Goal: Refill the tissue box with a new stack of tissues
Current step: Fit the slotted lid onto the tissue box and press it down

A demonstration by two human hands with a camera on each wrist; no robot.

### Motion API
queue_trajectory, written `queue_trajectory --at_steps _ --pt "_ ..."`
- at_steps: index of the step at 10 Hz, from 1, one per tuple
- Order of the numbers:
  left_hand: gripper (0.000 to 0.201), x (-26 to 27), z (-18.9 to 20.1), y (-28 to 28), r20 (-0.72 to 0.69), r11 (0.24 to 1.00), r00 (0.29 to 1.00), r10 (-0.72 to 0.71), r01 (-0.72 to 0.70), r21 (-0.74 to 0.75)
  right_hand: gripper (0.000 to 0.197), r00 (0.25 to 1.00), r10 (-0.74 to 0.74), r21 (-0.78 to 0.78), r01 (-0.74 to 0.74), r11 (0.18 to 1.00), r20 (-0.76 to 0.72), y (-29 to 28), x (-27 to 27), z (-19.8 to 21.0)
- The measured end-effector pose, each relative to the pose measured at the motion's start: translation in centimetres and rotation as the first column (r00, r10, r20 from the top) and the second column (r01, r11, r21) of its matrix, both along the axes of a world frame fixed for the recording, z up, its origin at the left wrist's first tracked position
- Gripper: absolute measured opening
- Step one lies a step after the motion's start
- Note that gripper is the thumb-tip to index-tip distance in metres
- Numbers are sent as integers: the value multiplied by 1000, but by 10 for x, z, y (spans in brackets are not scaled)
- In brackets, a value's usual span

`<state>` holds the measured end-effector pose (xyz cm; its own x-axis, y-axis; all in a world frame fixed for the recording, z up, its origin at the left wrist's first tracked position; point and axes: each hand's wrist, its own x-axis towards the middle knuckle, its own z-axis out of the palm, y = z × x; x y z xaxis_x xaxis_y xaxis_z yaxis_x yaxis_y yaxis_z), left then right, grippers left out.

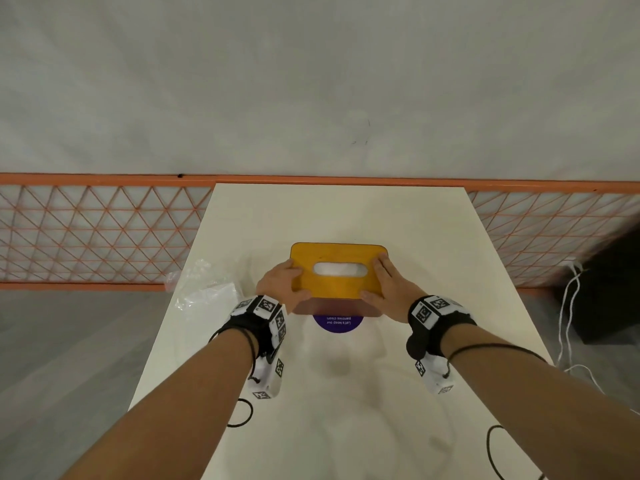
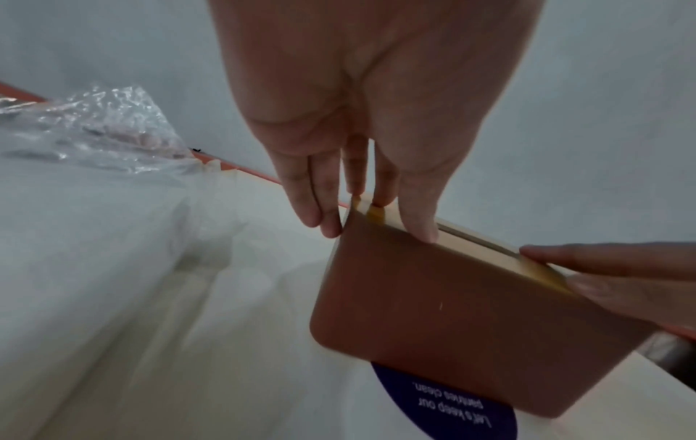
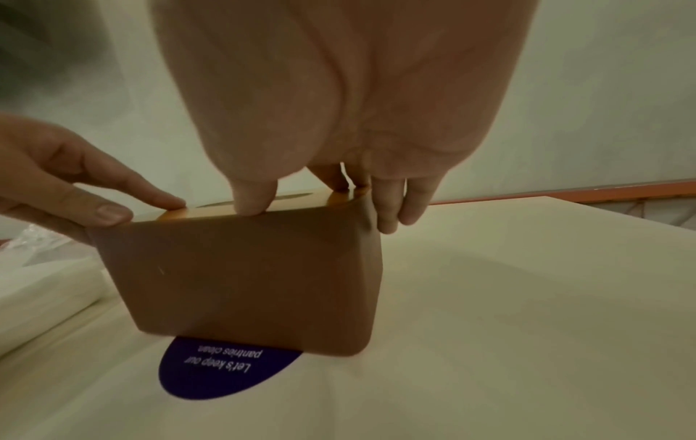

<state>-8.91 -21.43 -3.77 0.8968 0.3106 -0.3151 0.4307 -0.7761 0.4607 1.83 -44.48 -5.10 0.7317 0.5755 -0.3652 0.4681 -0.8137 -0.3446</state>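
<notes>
while both hands clasp the tissue box [image 1: 337, 289] ends, left hand [image 1: 281, 284], right hand [image 1: 391, 285], purple sticker [image 1: 338, 322] half hidden beneath

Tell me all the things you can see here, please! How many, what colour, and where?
Tissue box: one, brown with a yellow lid, middle of the table, held at both ends.
Tissues: white, showing through the lid's slot.
Sticker: one, purple and round with white writing, on the table, partly under the box.
Plastic wrapper: one, clear and crumpled, at the table's left edge.
Table: one, cream.
Fence: orange mesh, behind the table.
Cords: white, on the floor at right.
Left hand: grips the box's left end.
Right hand: grips the box's right end.
</notes>
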Motion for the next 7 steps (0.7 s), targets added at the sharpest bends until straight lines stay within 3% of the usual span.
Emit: queue_trajectory --at_steps 2,3,4,6,7 --pt "70 17 0 9 -71 994 995 73 -78 -77 86 998 -29 3 30 1000 -56 6 1 2" --pt "66 22 0 7 -109 995 991 72 -79 -59 85 998 -32 -80 28 996 -47 10 1 7" --pt "50 21 2 -2 -112 998 994 -11 17 58 80 999 -4 -175 12 984 46 16 0 16" --pt "45 2 27 3 23 993 998 -52 50 108 55 991 -62 -169 81 982 117 22 -13 44" --pt "28 -9 53 9 182 993 979 -96 82 79 34 997 -52 -176 63 982 62 23 -17 63"
